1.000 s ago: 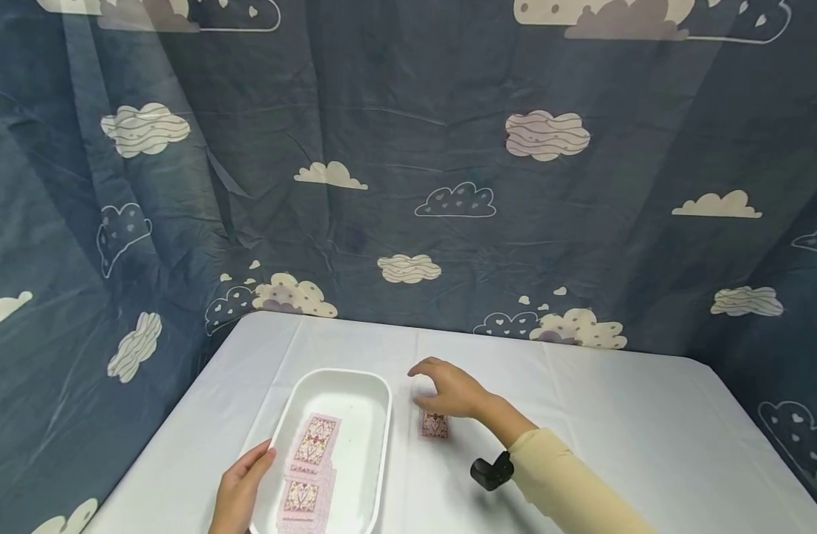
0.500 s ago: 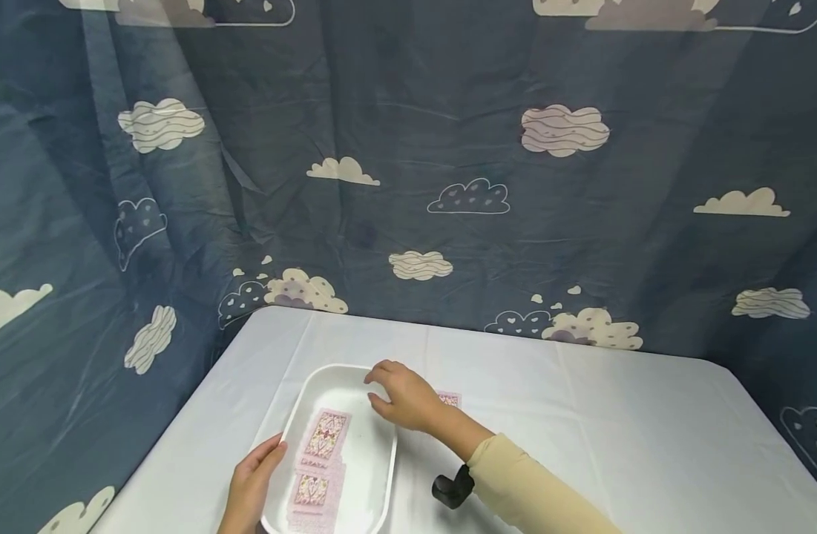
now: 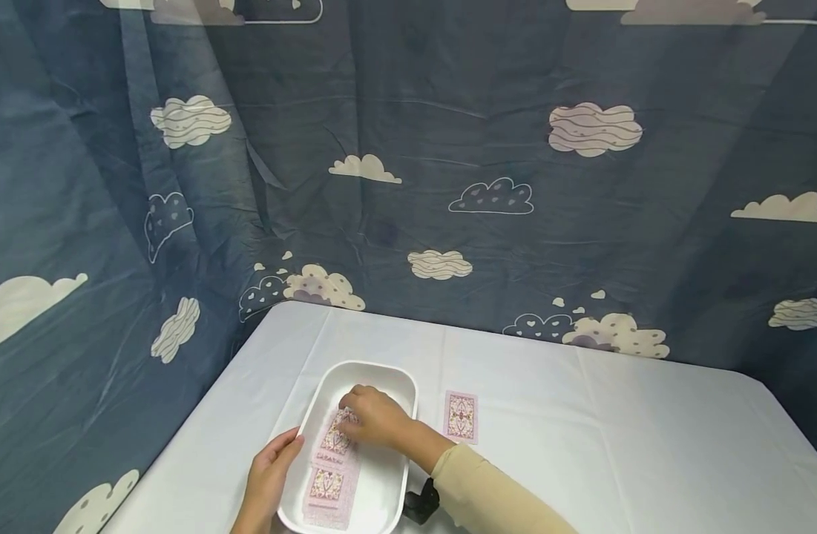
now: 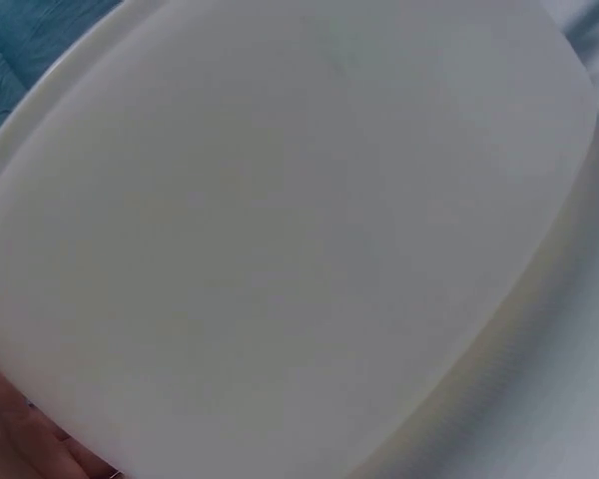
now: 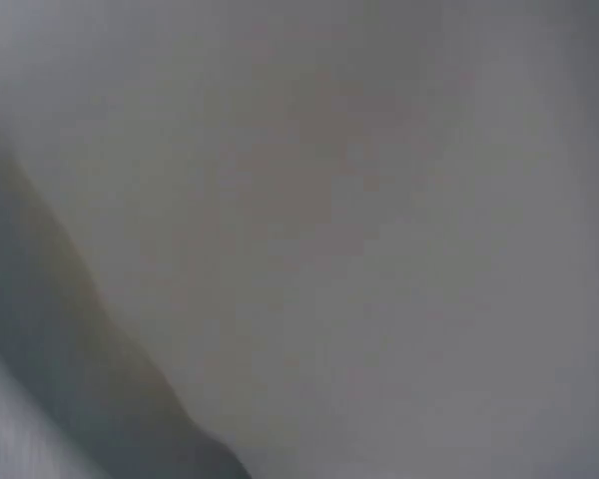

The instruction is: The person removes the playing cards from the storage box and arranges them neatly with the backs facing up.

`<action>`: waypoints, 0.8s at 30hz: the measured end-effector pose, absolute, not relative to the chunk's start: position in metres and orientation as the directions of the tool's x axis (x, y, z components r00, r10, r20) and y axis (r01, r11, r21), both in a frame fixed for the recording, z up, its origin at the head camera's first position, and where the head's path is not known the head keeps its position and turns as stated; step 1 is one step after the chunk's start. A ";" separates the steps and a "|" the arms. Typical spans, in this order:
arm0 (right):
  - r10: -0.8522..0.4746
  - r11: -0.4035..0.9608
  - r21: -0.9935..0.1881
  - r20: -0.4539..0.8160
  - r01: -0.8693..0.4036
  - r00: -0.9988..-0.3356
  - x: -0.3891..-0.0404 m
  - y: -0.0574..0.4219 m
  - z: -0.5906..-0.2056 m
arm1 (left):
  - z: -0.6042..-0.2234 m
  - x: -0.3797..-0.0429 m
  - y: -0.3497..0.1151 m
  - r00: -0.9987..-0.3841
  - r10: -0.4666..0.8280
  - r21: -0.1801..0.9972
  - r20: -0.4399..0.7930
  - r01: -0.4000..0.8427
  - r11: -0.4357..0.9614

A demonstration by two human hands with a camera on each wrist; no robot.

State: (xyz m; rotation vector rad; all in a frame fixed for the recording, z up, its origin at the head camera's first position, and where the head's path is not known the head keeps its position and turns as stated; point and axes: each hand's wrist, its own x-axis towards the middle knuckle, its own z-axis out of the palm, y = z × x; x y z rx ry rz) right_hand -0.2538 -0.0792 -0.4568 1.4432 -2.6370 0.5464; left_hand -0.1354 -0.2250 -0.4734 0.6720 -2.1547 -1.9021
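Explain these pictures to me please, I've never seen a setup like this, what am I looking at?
There's no machine here, just a person using a left hand and a right hand. The widest picture comes from a camera worn on the head, looking forward and down. The other two come from cameras on the wrists: the left one shows mostly the pale outside of the tray; the right one is too blurred to read.

The white-covered table has the tray on it, with patterned cards inside. To the tray's right, at least one more card lies on the cloth.

The left hand grips the tray's edge. The right hand is inside the tray, fingers at the upper cards; I can't tell whether it holds one.
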 end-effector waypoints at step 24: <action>-0.686 0.665 -0.335 0.079 -0.667 -0.723 -0.247 -0.085 -0.467 | -0.475 -0.133 -0.226 -0.894 -0.431 0.985 -0.122 -0.164 0.061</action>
